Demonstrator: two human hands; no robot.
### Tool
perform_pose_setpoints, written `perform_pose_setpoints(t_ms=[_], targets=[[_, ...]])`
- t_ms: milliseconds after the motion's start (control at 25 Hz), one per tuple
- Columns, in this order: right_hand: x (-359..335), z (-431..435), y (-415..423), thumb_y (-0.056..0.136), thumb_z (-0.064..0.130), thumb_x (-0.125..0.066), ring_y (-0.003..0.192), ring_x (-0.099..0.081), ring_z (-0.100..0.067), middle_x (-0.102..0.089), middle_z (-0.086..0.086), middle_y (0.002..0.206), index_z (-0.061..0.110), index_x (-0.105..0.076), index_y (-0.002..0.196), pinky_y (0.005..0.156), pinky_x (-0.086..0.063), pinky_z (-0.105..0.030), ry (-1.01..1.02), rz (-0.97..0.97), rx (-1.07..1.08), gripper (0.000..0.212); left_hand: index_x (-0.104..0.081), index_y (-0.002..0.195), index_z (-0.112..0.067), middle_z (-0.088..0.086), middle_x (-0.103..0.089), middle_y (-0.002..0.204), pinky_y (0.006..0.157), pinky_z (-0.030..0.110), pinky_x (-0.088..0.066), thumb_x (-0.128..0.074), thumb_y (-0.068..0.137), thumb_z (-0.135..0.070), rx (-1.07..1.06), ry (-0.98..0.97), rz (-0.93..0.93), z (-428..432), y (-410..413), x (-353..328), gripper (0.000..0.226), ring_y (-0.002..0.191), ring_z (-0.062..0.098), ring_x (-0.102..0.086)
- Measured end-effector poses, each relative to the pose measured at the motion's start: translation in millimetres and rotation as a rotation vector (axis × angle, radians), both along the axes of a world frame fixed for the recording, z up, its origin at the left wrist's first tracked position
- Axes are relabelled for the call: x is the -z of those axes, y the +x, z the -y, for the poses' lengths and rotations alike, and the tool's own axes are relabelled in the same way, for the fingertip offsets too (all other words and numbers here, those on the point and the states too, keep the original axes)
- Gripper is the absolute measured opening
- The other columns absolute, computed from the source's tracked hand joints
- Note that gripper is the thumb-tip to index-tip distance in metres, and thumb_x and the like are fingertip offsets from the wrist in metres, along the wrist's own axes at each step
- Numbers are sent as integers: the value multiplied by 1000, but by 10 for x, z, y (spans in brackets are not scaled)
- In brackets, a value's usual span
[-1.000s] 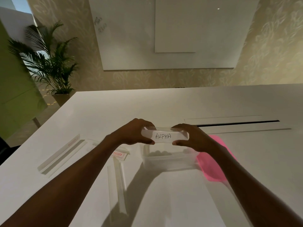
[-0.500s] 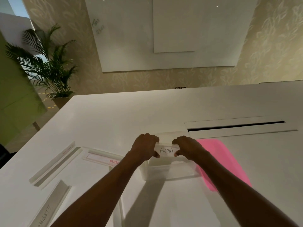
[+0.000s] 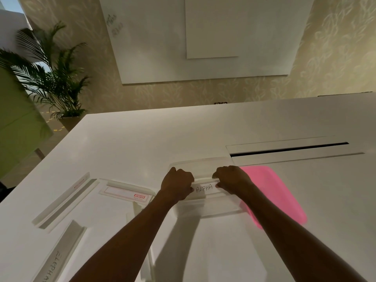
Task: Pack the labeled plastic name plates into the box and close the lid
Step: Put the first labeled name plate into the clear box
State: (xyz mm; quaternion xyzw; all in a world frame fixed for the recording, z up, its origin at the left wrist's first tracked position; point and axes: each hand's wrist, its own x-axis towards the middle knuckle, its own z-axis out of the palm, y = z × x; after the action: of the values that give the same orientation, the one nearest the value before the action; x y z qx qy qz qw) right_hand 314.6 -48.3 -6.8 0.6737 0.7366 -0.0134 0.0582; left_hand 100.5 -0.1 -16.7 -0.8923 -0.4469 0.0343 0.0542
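Nearest the person, to the left of the box (image 3: 207, 210) and well on its near side, the ELEPHANT plate (image 3: 55, 259) lies on the counter (image 3: 142, 143). The other name plates (image 3: 126, 193) lie farther along, also left of the box. They look long beside the box, so one likely trouble is that they wedge or stand proud of the rim and stop the lid from seating. At the box itself the ALPHA plate (image 3: 204, 188) is held level across the open top, lettering toward the person. Whether it sits below the rim or on it, I cannot tell. If it goes in tilted, an end could catch a wall. The clear box looks light, and with neither hand steadying it a push might slide it along the counter. The left hand (image 3: 178, 184) and right hand (image 3: 232, 179) each grasp one end, and the fingers (image 3: 218, 185) are curled tight around the plate. It spans between the two grips with its ends hidden inside them. The pink lid (image 3: 274, 192) lies against or just beside the box's right side. It sits partly under the right forearm, which could drag it.
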Motion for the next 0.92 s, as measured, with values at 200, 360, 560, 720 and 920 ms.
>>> perform_pose_setpoints(t_ms=[200, 360, 560, 720, 920], targets=[[-41, 51, -41, 100, 33, -62, 126, -54, -22, -53, -2, 138, 23, -53, 140, 102, -44, -34, 91, 66, -65, 42, -65, 120, -15, 10, -56, 116, 84, 37, -41, -47, 96, -16, 33, 147, -85, 71, 3, -2, 30, 104, 28, -58], [-85, 88, -48, 93, 25, -70, 92, -59, -22, -64, -4, 113, 17, -56, 107, 80, -46, -34, 147, -57, 2, 22, -50, 126, -14, 8, -63, 106, 66, 36, -44, -50, 91, -3, -60, 70, 92, 125, 28, -75, 37, 88, 31, -68], [-137, 99, -88, 97, 34, -65, 100, -69, -27, -74, -5, 106, 15, -68, 102, 88, -55, -37, 88, -6, -1, 20, -65, 95, -14, 6, -68, 93, 65, 31, -43, -53, 83, -6, -101, -8, 113, 118, 29, -90, 19, 85, 30, -68], [-169, 95, -111, 100, 34, -54, 106, -68, -28, -72, -4, 113, 15, -68, 104, 91, -54, -40, 29, 11, 18, 23, -67, 101, -11, 8, -69, 103, 70, 31, -46, -54, 88, -10, -86, -44, 87, 114, 54, -146, 18, 94, 30, -70], [-251, 108, -195, 102, 29, -48, 105, -67, -32, -68, -10, 114, 9, -66, 107, 88, -55, -44, -13, -3, 35, 27, -63, 107, -8, 13, -66, 112, 78, 36, -49, -47, 96, -15, -74, -24, 182, 178, 68, -376, 21, 100, 34, -68]])
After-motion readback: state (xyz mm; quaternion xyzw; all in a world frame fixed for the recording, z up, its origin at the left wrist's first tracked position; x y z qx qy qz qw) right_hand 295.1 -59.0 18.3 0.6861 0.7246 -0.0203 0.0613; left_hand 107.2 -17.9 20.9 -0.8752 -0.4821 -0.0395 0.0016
